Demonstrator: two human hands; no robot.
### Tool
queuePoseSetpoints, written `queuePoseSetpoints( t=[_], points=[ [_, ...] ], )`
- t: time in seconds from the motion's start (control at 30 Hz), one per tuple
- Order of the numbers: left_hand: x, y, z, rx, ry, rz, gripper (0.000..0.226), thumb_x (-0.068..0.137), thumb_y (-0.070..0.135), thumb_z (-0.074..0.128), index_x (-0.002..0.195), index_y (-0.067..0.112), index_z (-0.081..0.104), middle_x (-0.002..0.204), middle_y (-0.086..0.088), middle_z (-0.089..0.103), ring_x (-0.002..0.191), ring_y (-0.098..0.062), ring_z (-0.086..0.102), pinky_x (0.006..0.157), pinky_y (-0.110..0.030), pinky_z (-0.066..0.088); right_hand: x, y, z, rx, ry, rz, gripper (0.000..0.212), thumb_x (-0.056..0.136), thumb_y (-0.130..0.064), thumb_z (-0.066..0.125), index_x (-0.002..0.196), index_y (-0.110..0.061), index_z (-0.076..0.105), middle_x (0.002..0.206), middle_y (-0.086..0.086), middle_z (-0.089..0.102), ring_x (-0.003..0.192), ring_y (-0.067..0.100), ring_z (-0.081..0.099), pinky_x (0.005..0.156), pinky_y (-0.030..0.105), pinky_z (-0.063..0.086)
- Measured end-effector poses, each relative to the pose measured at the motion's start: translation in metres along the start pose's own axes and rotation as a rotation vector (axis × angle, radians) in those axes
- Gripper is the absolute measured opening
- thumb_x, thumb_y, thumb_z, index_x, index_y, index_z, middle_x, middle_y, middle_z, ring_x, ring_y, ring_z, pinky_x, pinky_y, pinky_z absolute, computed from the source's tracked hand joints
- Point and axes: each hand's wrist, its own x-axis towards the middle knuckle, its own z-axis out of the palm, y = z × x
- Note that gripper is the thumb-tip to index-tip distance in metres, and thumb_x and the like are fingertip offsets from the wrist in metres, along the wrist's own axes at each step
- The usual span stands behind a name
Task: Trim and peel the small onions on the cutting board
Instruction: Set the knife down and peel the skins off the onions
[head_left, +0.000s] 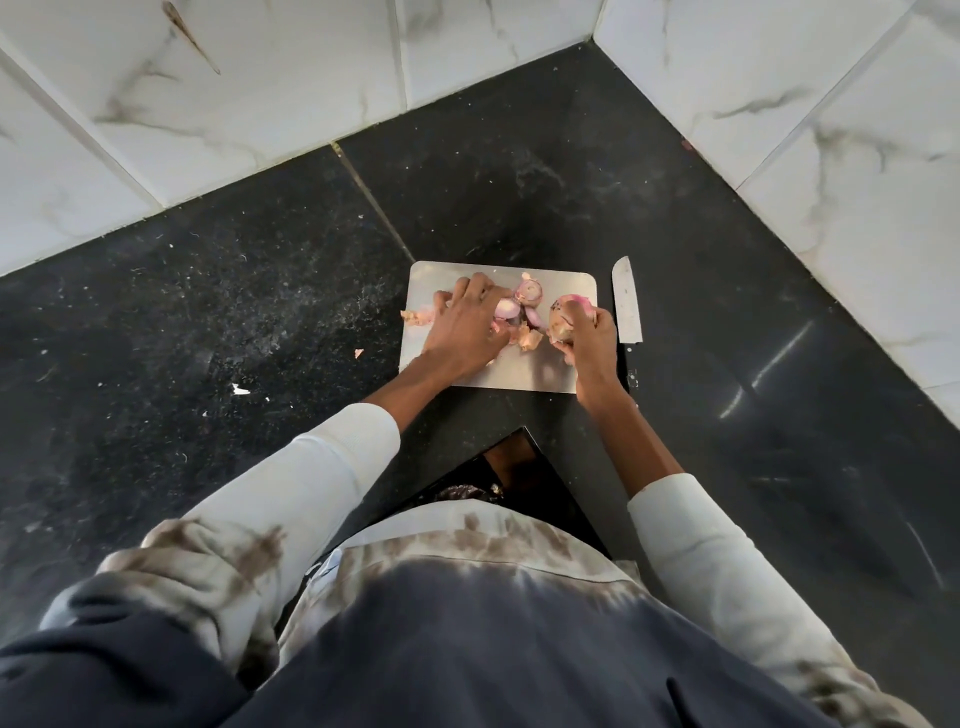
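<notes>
On the black counter (208, 312) sits the steel cutting board (519, 371), knife (627, 301) idle beside it (peeling stage, seemingly). Left hand (462, 327) lies spread over onions (506, 309) and skins (530, 339), gripping nothing visible; right hand (589, 338) clutches one onion (563, 312), which next needs stripping.

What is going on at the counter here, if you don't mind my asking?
A person is peeling small onions on a cutting board. The right hand holds an onion still in its skin; the left hand rests on the board among loose peels. The knife lies unused on the counter, right of the board.
</notes>
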Motion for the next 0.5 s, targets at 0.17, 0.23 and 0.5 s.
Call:
queuePoseSetpoints(
  t=[0.17,0.23,0.5],
  points=[
    [0.013,0.010,0.010,0.014,-0.083,-0.057,0.054,0.099,0.040,0.066,0.149,0.029,0.050,0.158,-0.007,0.043,0.143,-0.031,0.041,0.117,-0.055,0.028,-0.001,0.004,0.001,-0.106,0.079,-0.050,0.062,0.085,-0.063,0.069,0.123,-0.015,0.059,0.113,0.004,0.069,0.104,0.021,0.072,0.094,0.050,0.061],
    [0.016,0.010,0.010,0.044,-0.078,-0.052,0.045,0.100,0.037,0.066,0.143,0.027,0.055,0.153,-0.007,0.048,0.140,-0.031,0.044,0.117,-0.054,0.029,-0.002,0.005,0.002,-0.093,0.065,-0.042,0.063,0.087,-0.062,0.068,0.127,-0.014,0.056,0.116,0.004,0.068,0.106,0.020,0.072,0.093,0.049,0.063],
    [0.019,-0.009,-0.001,0.134,-0.082,-0.034,0.032,0.094,0.025,0.073,0.124,0.027,0.063,0.136,-0.004,0.056,0.130,-0.028,0.051,0.109,-0.052,0.037,-0.007,0.008,0.015,-0.176,-0.089,-0.075,0.057,0.097,-0.059,0.061,0.135,-0.024,0.038,0.125,0.000,0.063,0.116,0.021,0.068,0.099,0.050,0.060]
  ],
)
